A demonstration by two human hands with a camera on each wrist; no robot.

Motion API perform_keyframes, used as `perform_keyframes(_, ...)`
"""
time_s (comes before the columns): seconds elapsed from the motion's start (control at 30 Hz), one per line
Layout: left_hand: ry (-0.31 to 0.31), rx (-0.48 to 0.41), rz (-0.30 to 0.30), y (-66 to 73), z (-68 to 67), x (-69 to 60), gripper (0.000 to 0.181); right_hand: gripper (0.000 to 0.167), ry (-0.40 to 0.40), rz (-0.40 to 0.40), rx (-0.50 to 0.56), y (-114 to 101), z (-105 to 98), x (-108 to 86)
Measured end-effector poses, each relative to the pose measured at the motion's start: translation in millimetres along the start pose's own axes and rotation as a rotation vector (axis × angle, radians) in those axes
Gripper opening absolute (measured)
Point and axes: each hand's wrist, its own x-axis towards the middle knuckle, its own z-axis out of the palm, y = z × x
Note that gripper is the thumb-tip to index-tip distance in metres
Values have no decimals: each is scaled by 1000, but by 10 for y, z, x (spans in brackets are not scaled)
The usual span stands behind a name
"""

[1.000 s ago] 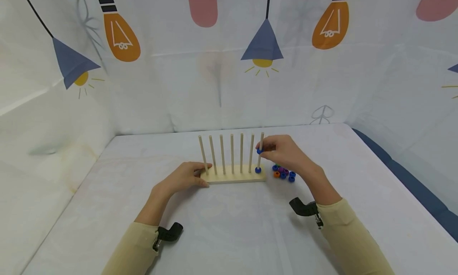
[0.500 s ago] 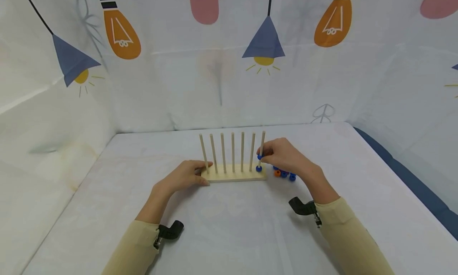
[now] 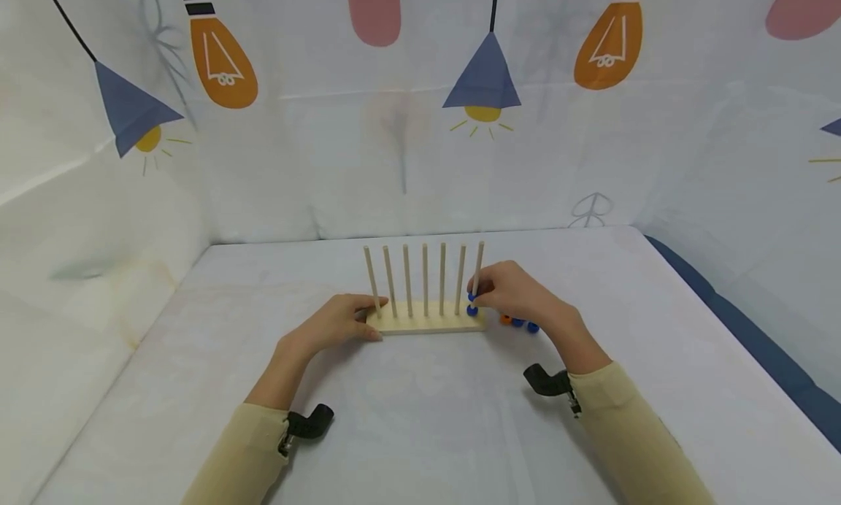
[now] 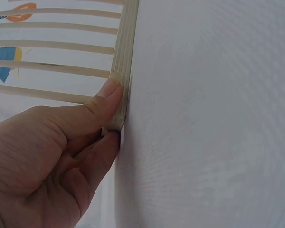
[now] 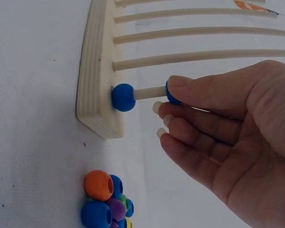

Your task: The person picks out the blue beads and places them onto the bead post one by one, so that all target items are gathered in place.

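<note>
Pinching the upper blue bead [image 5: 173, 99] are the right fingers [image 5: 204, 121].

1. The left hand [image 4: 52, 156] pinches the left end of a pale wooden base [image 4: 123, 52].
2. Slim pegs [image 4: 61, 46] stand along it.
3. Orange [image 4: 21, 19] and blue-and-yellow prints [image 4: 5, 54] show beyond.
4. White surface [image 4: 218, 118] spreads on the near side.

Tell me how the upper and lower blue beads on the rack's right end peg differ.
Position: the lower bead sits at the foot of the peg, against the base; the upper bead is higher, with bare peg between them.
Contact: the right hand pinches the upper bead, while the lower bead is untouched.
Visibility: the thumb hides much of the upper bead; the lower bead shows clearly.
Shared: both are blue and threaded on one peg.
</note>
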Motion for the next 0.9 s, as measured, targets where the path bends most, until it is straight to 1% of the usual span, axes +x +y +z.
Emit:
perform_keyframes(0.2, -2, 5, -7, 10, -17, -5, 65, 14, -17, 14, -9, 27, 44, 40)
perform_keyframes(0.4, -4, -8, -13, -17, 7, -19, 65, 11, -33, 12, -17, 78, 120, 66)
perform_keyframes(0.53, -1, 0, -14, -27, 13, 5, 65, 10, -43, 10, -17, 89, 123, 69)
perform_keyframes(0.7, 6, 6, 0, -30, 10, 5, 63, 7, -34, 5, -26, 72, 141, 75)
perform_keyframes(0.83, 8, 9, 11, -27, 17, 12, 63, 7, -21, -12, -24, 108, 169, 84)
perform_keyframes(0.9, 12, 14, 1, -31, 23, 16, 63, 9, -12, -29, -32, 134, 190, 87)
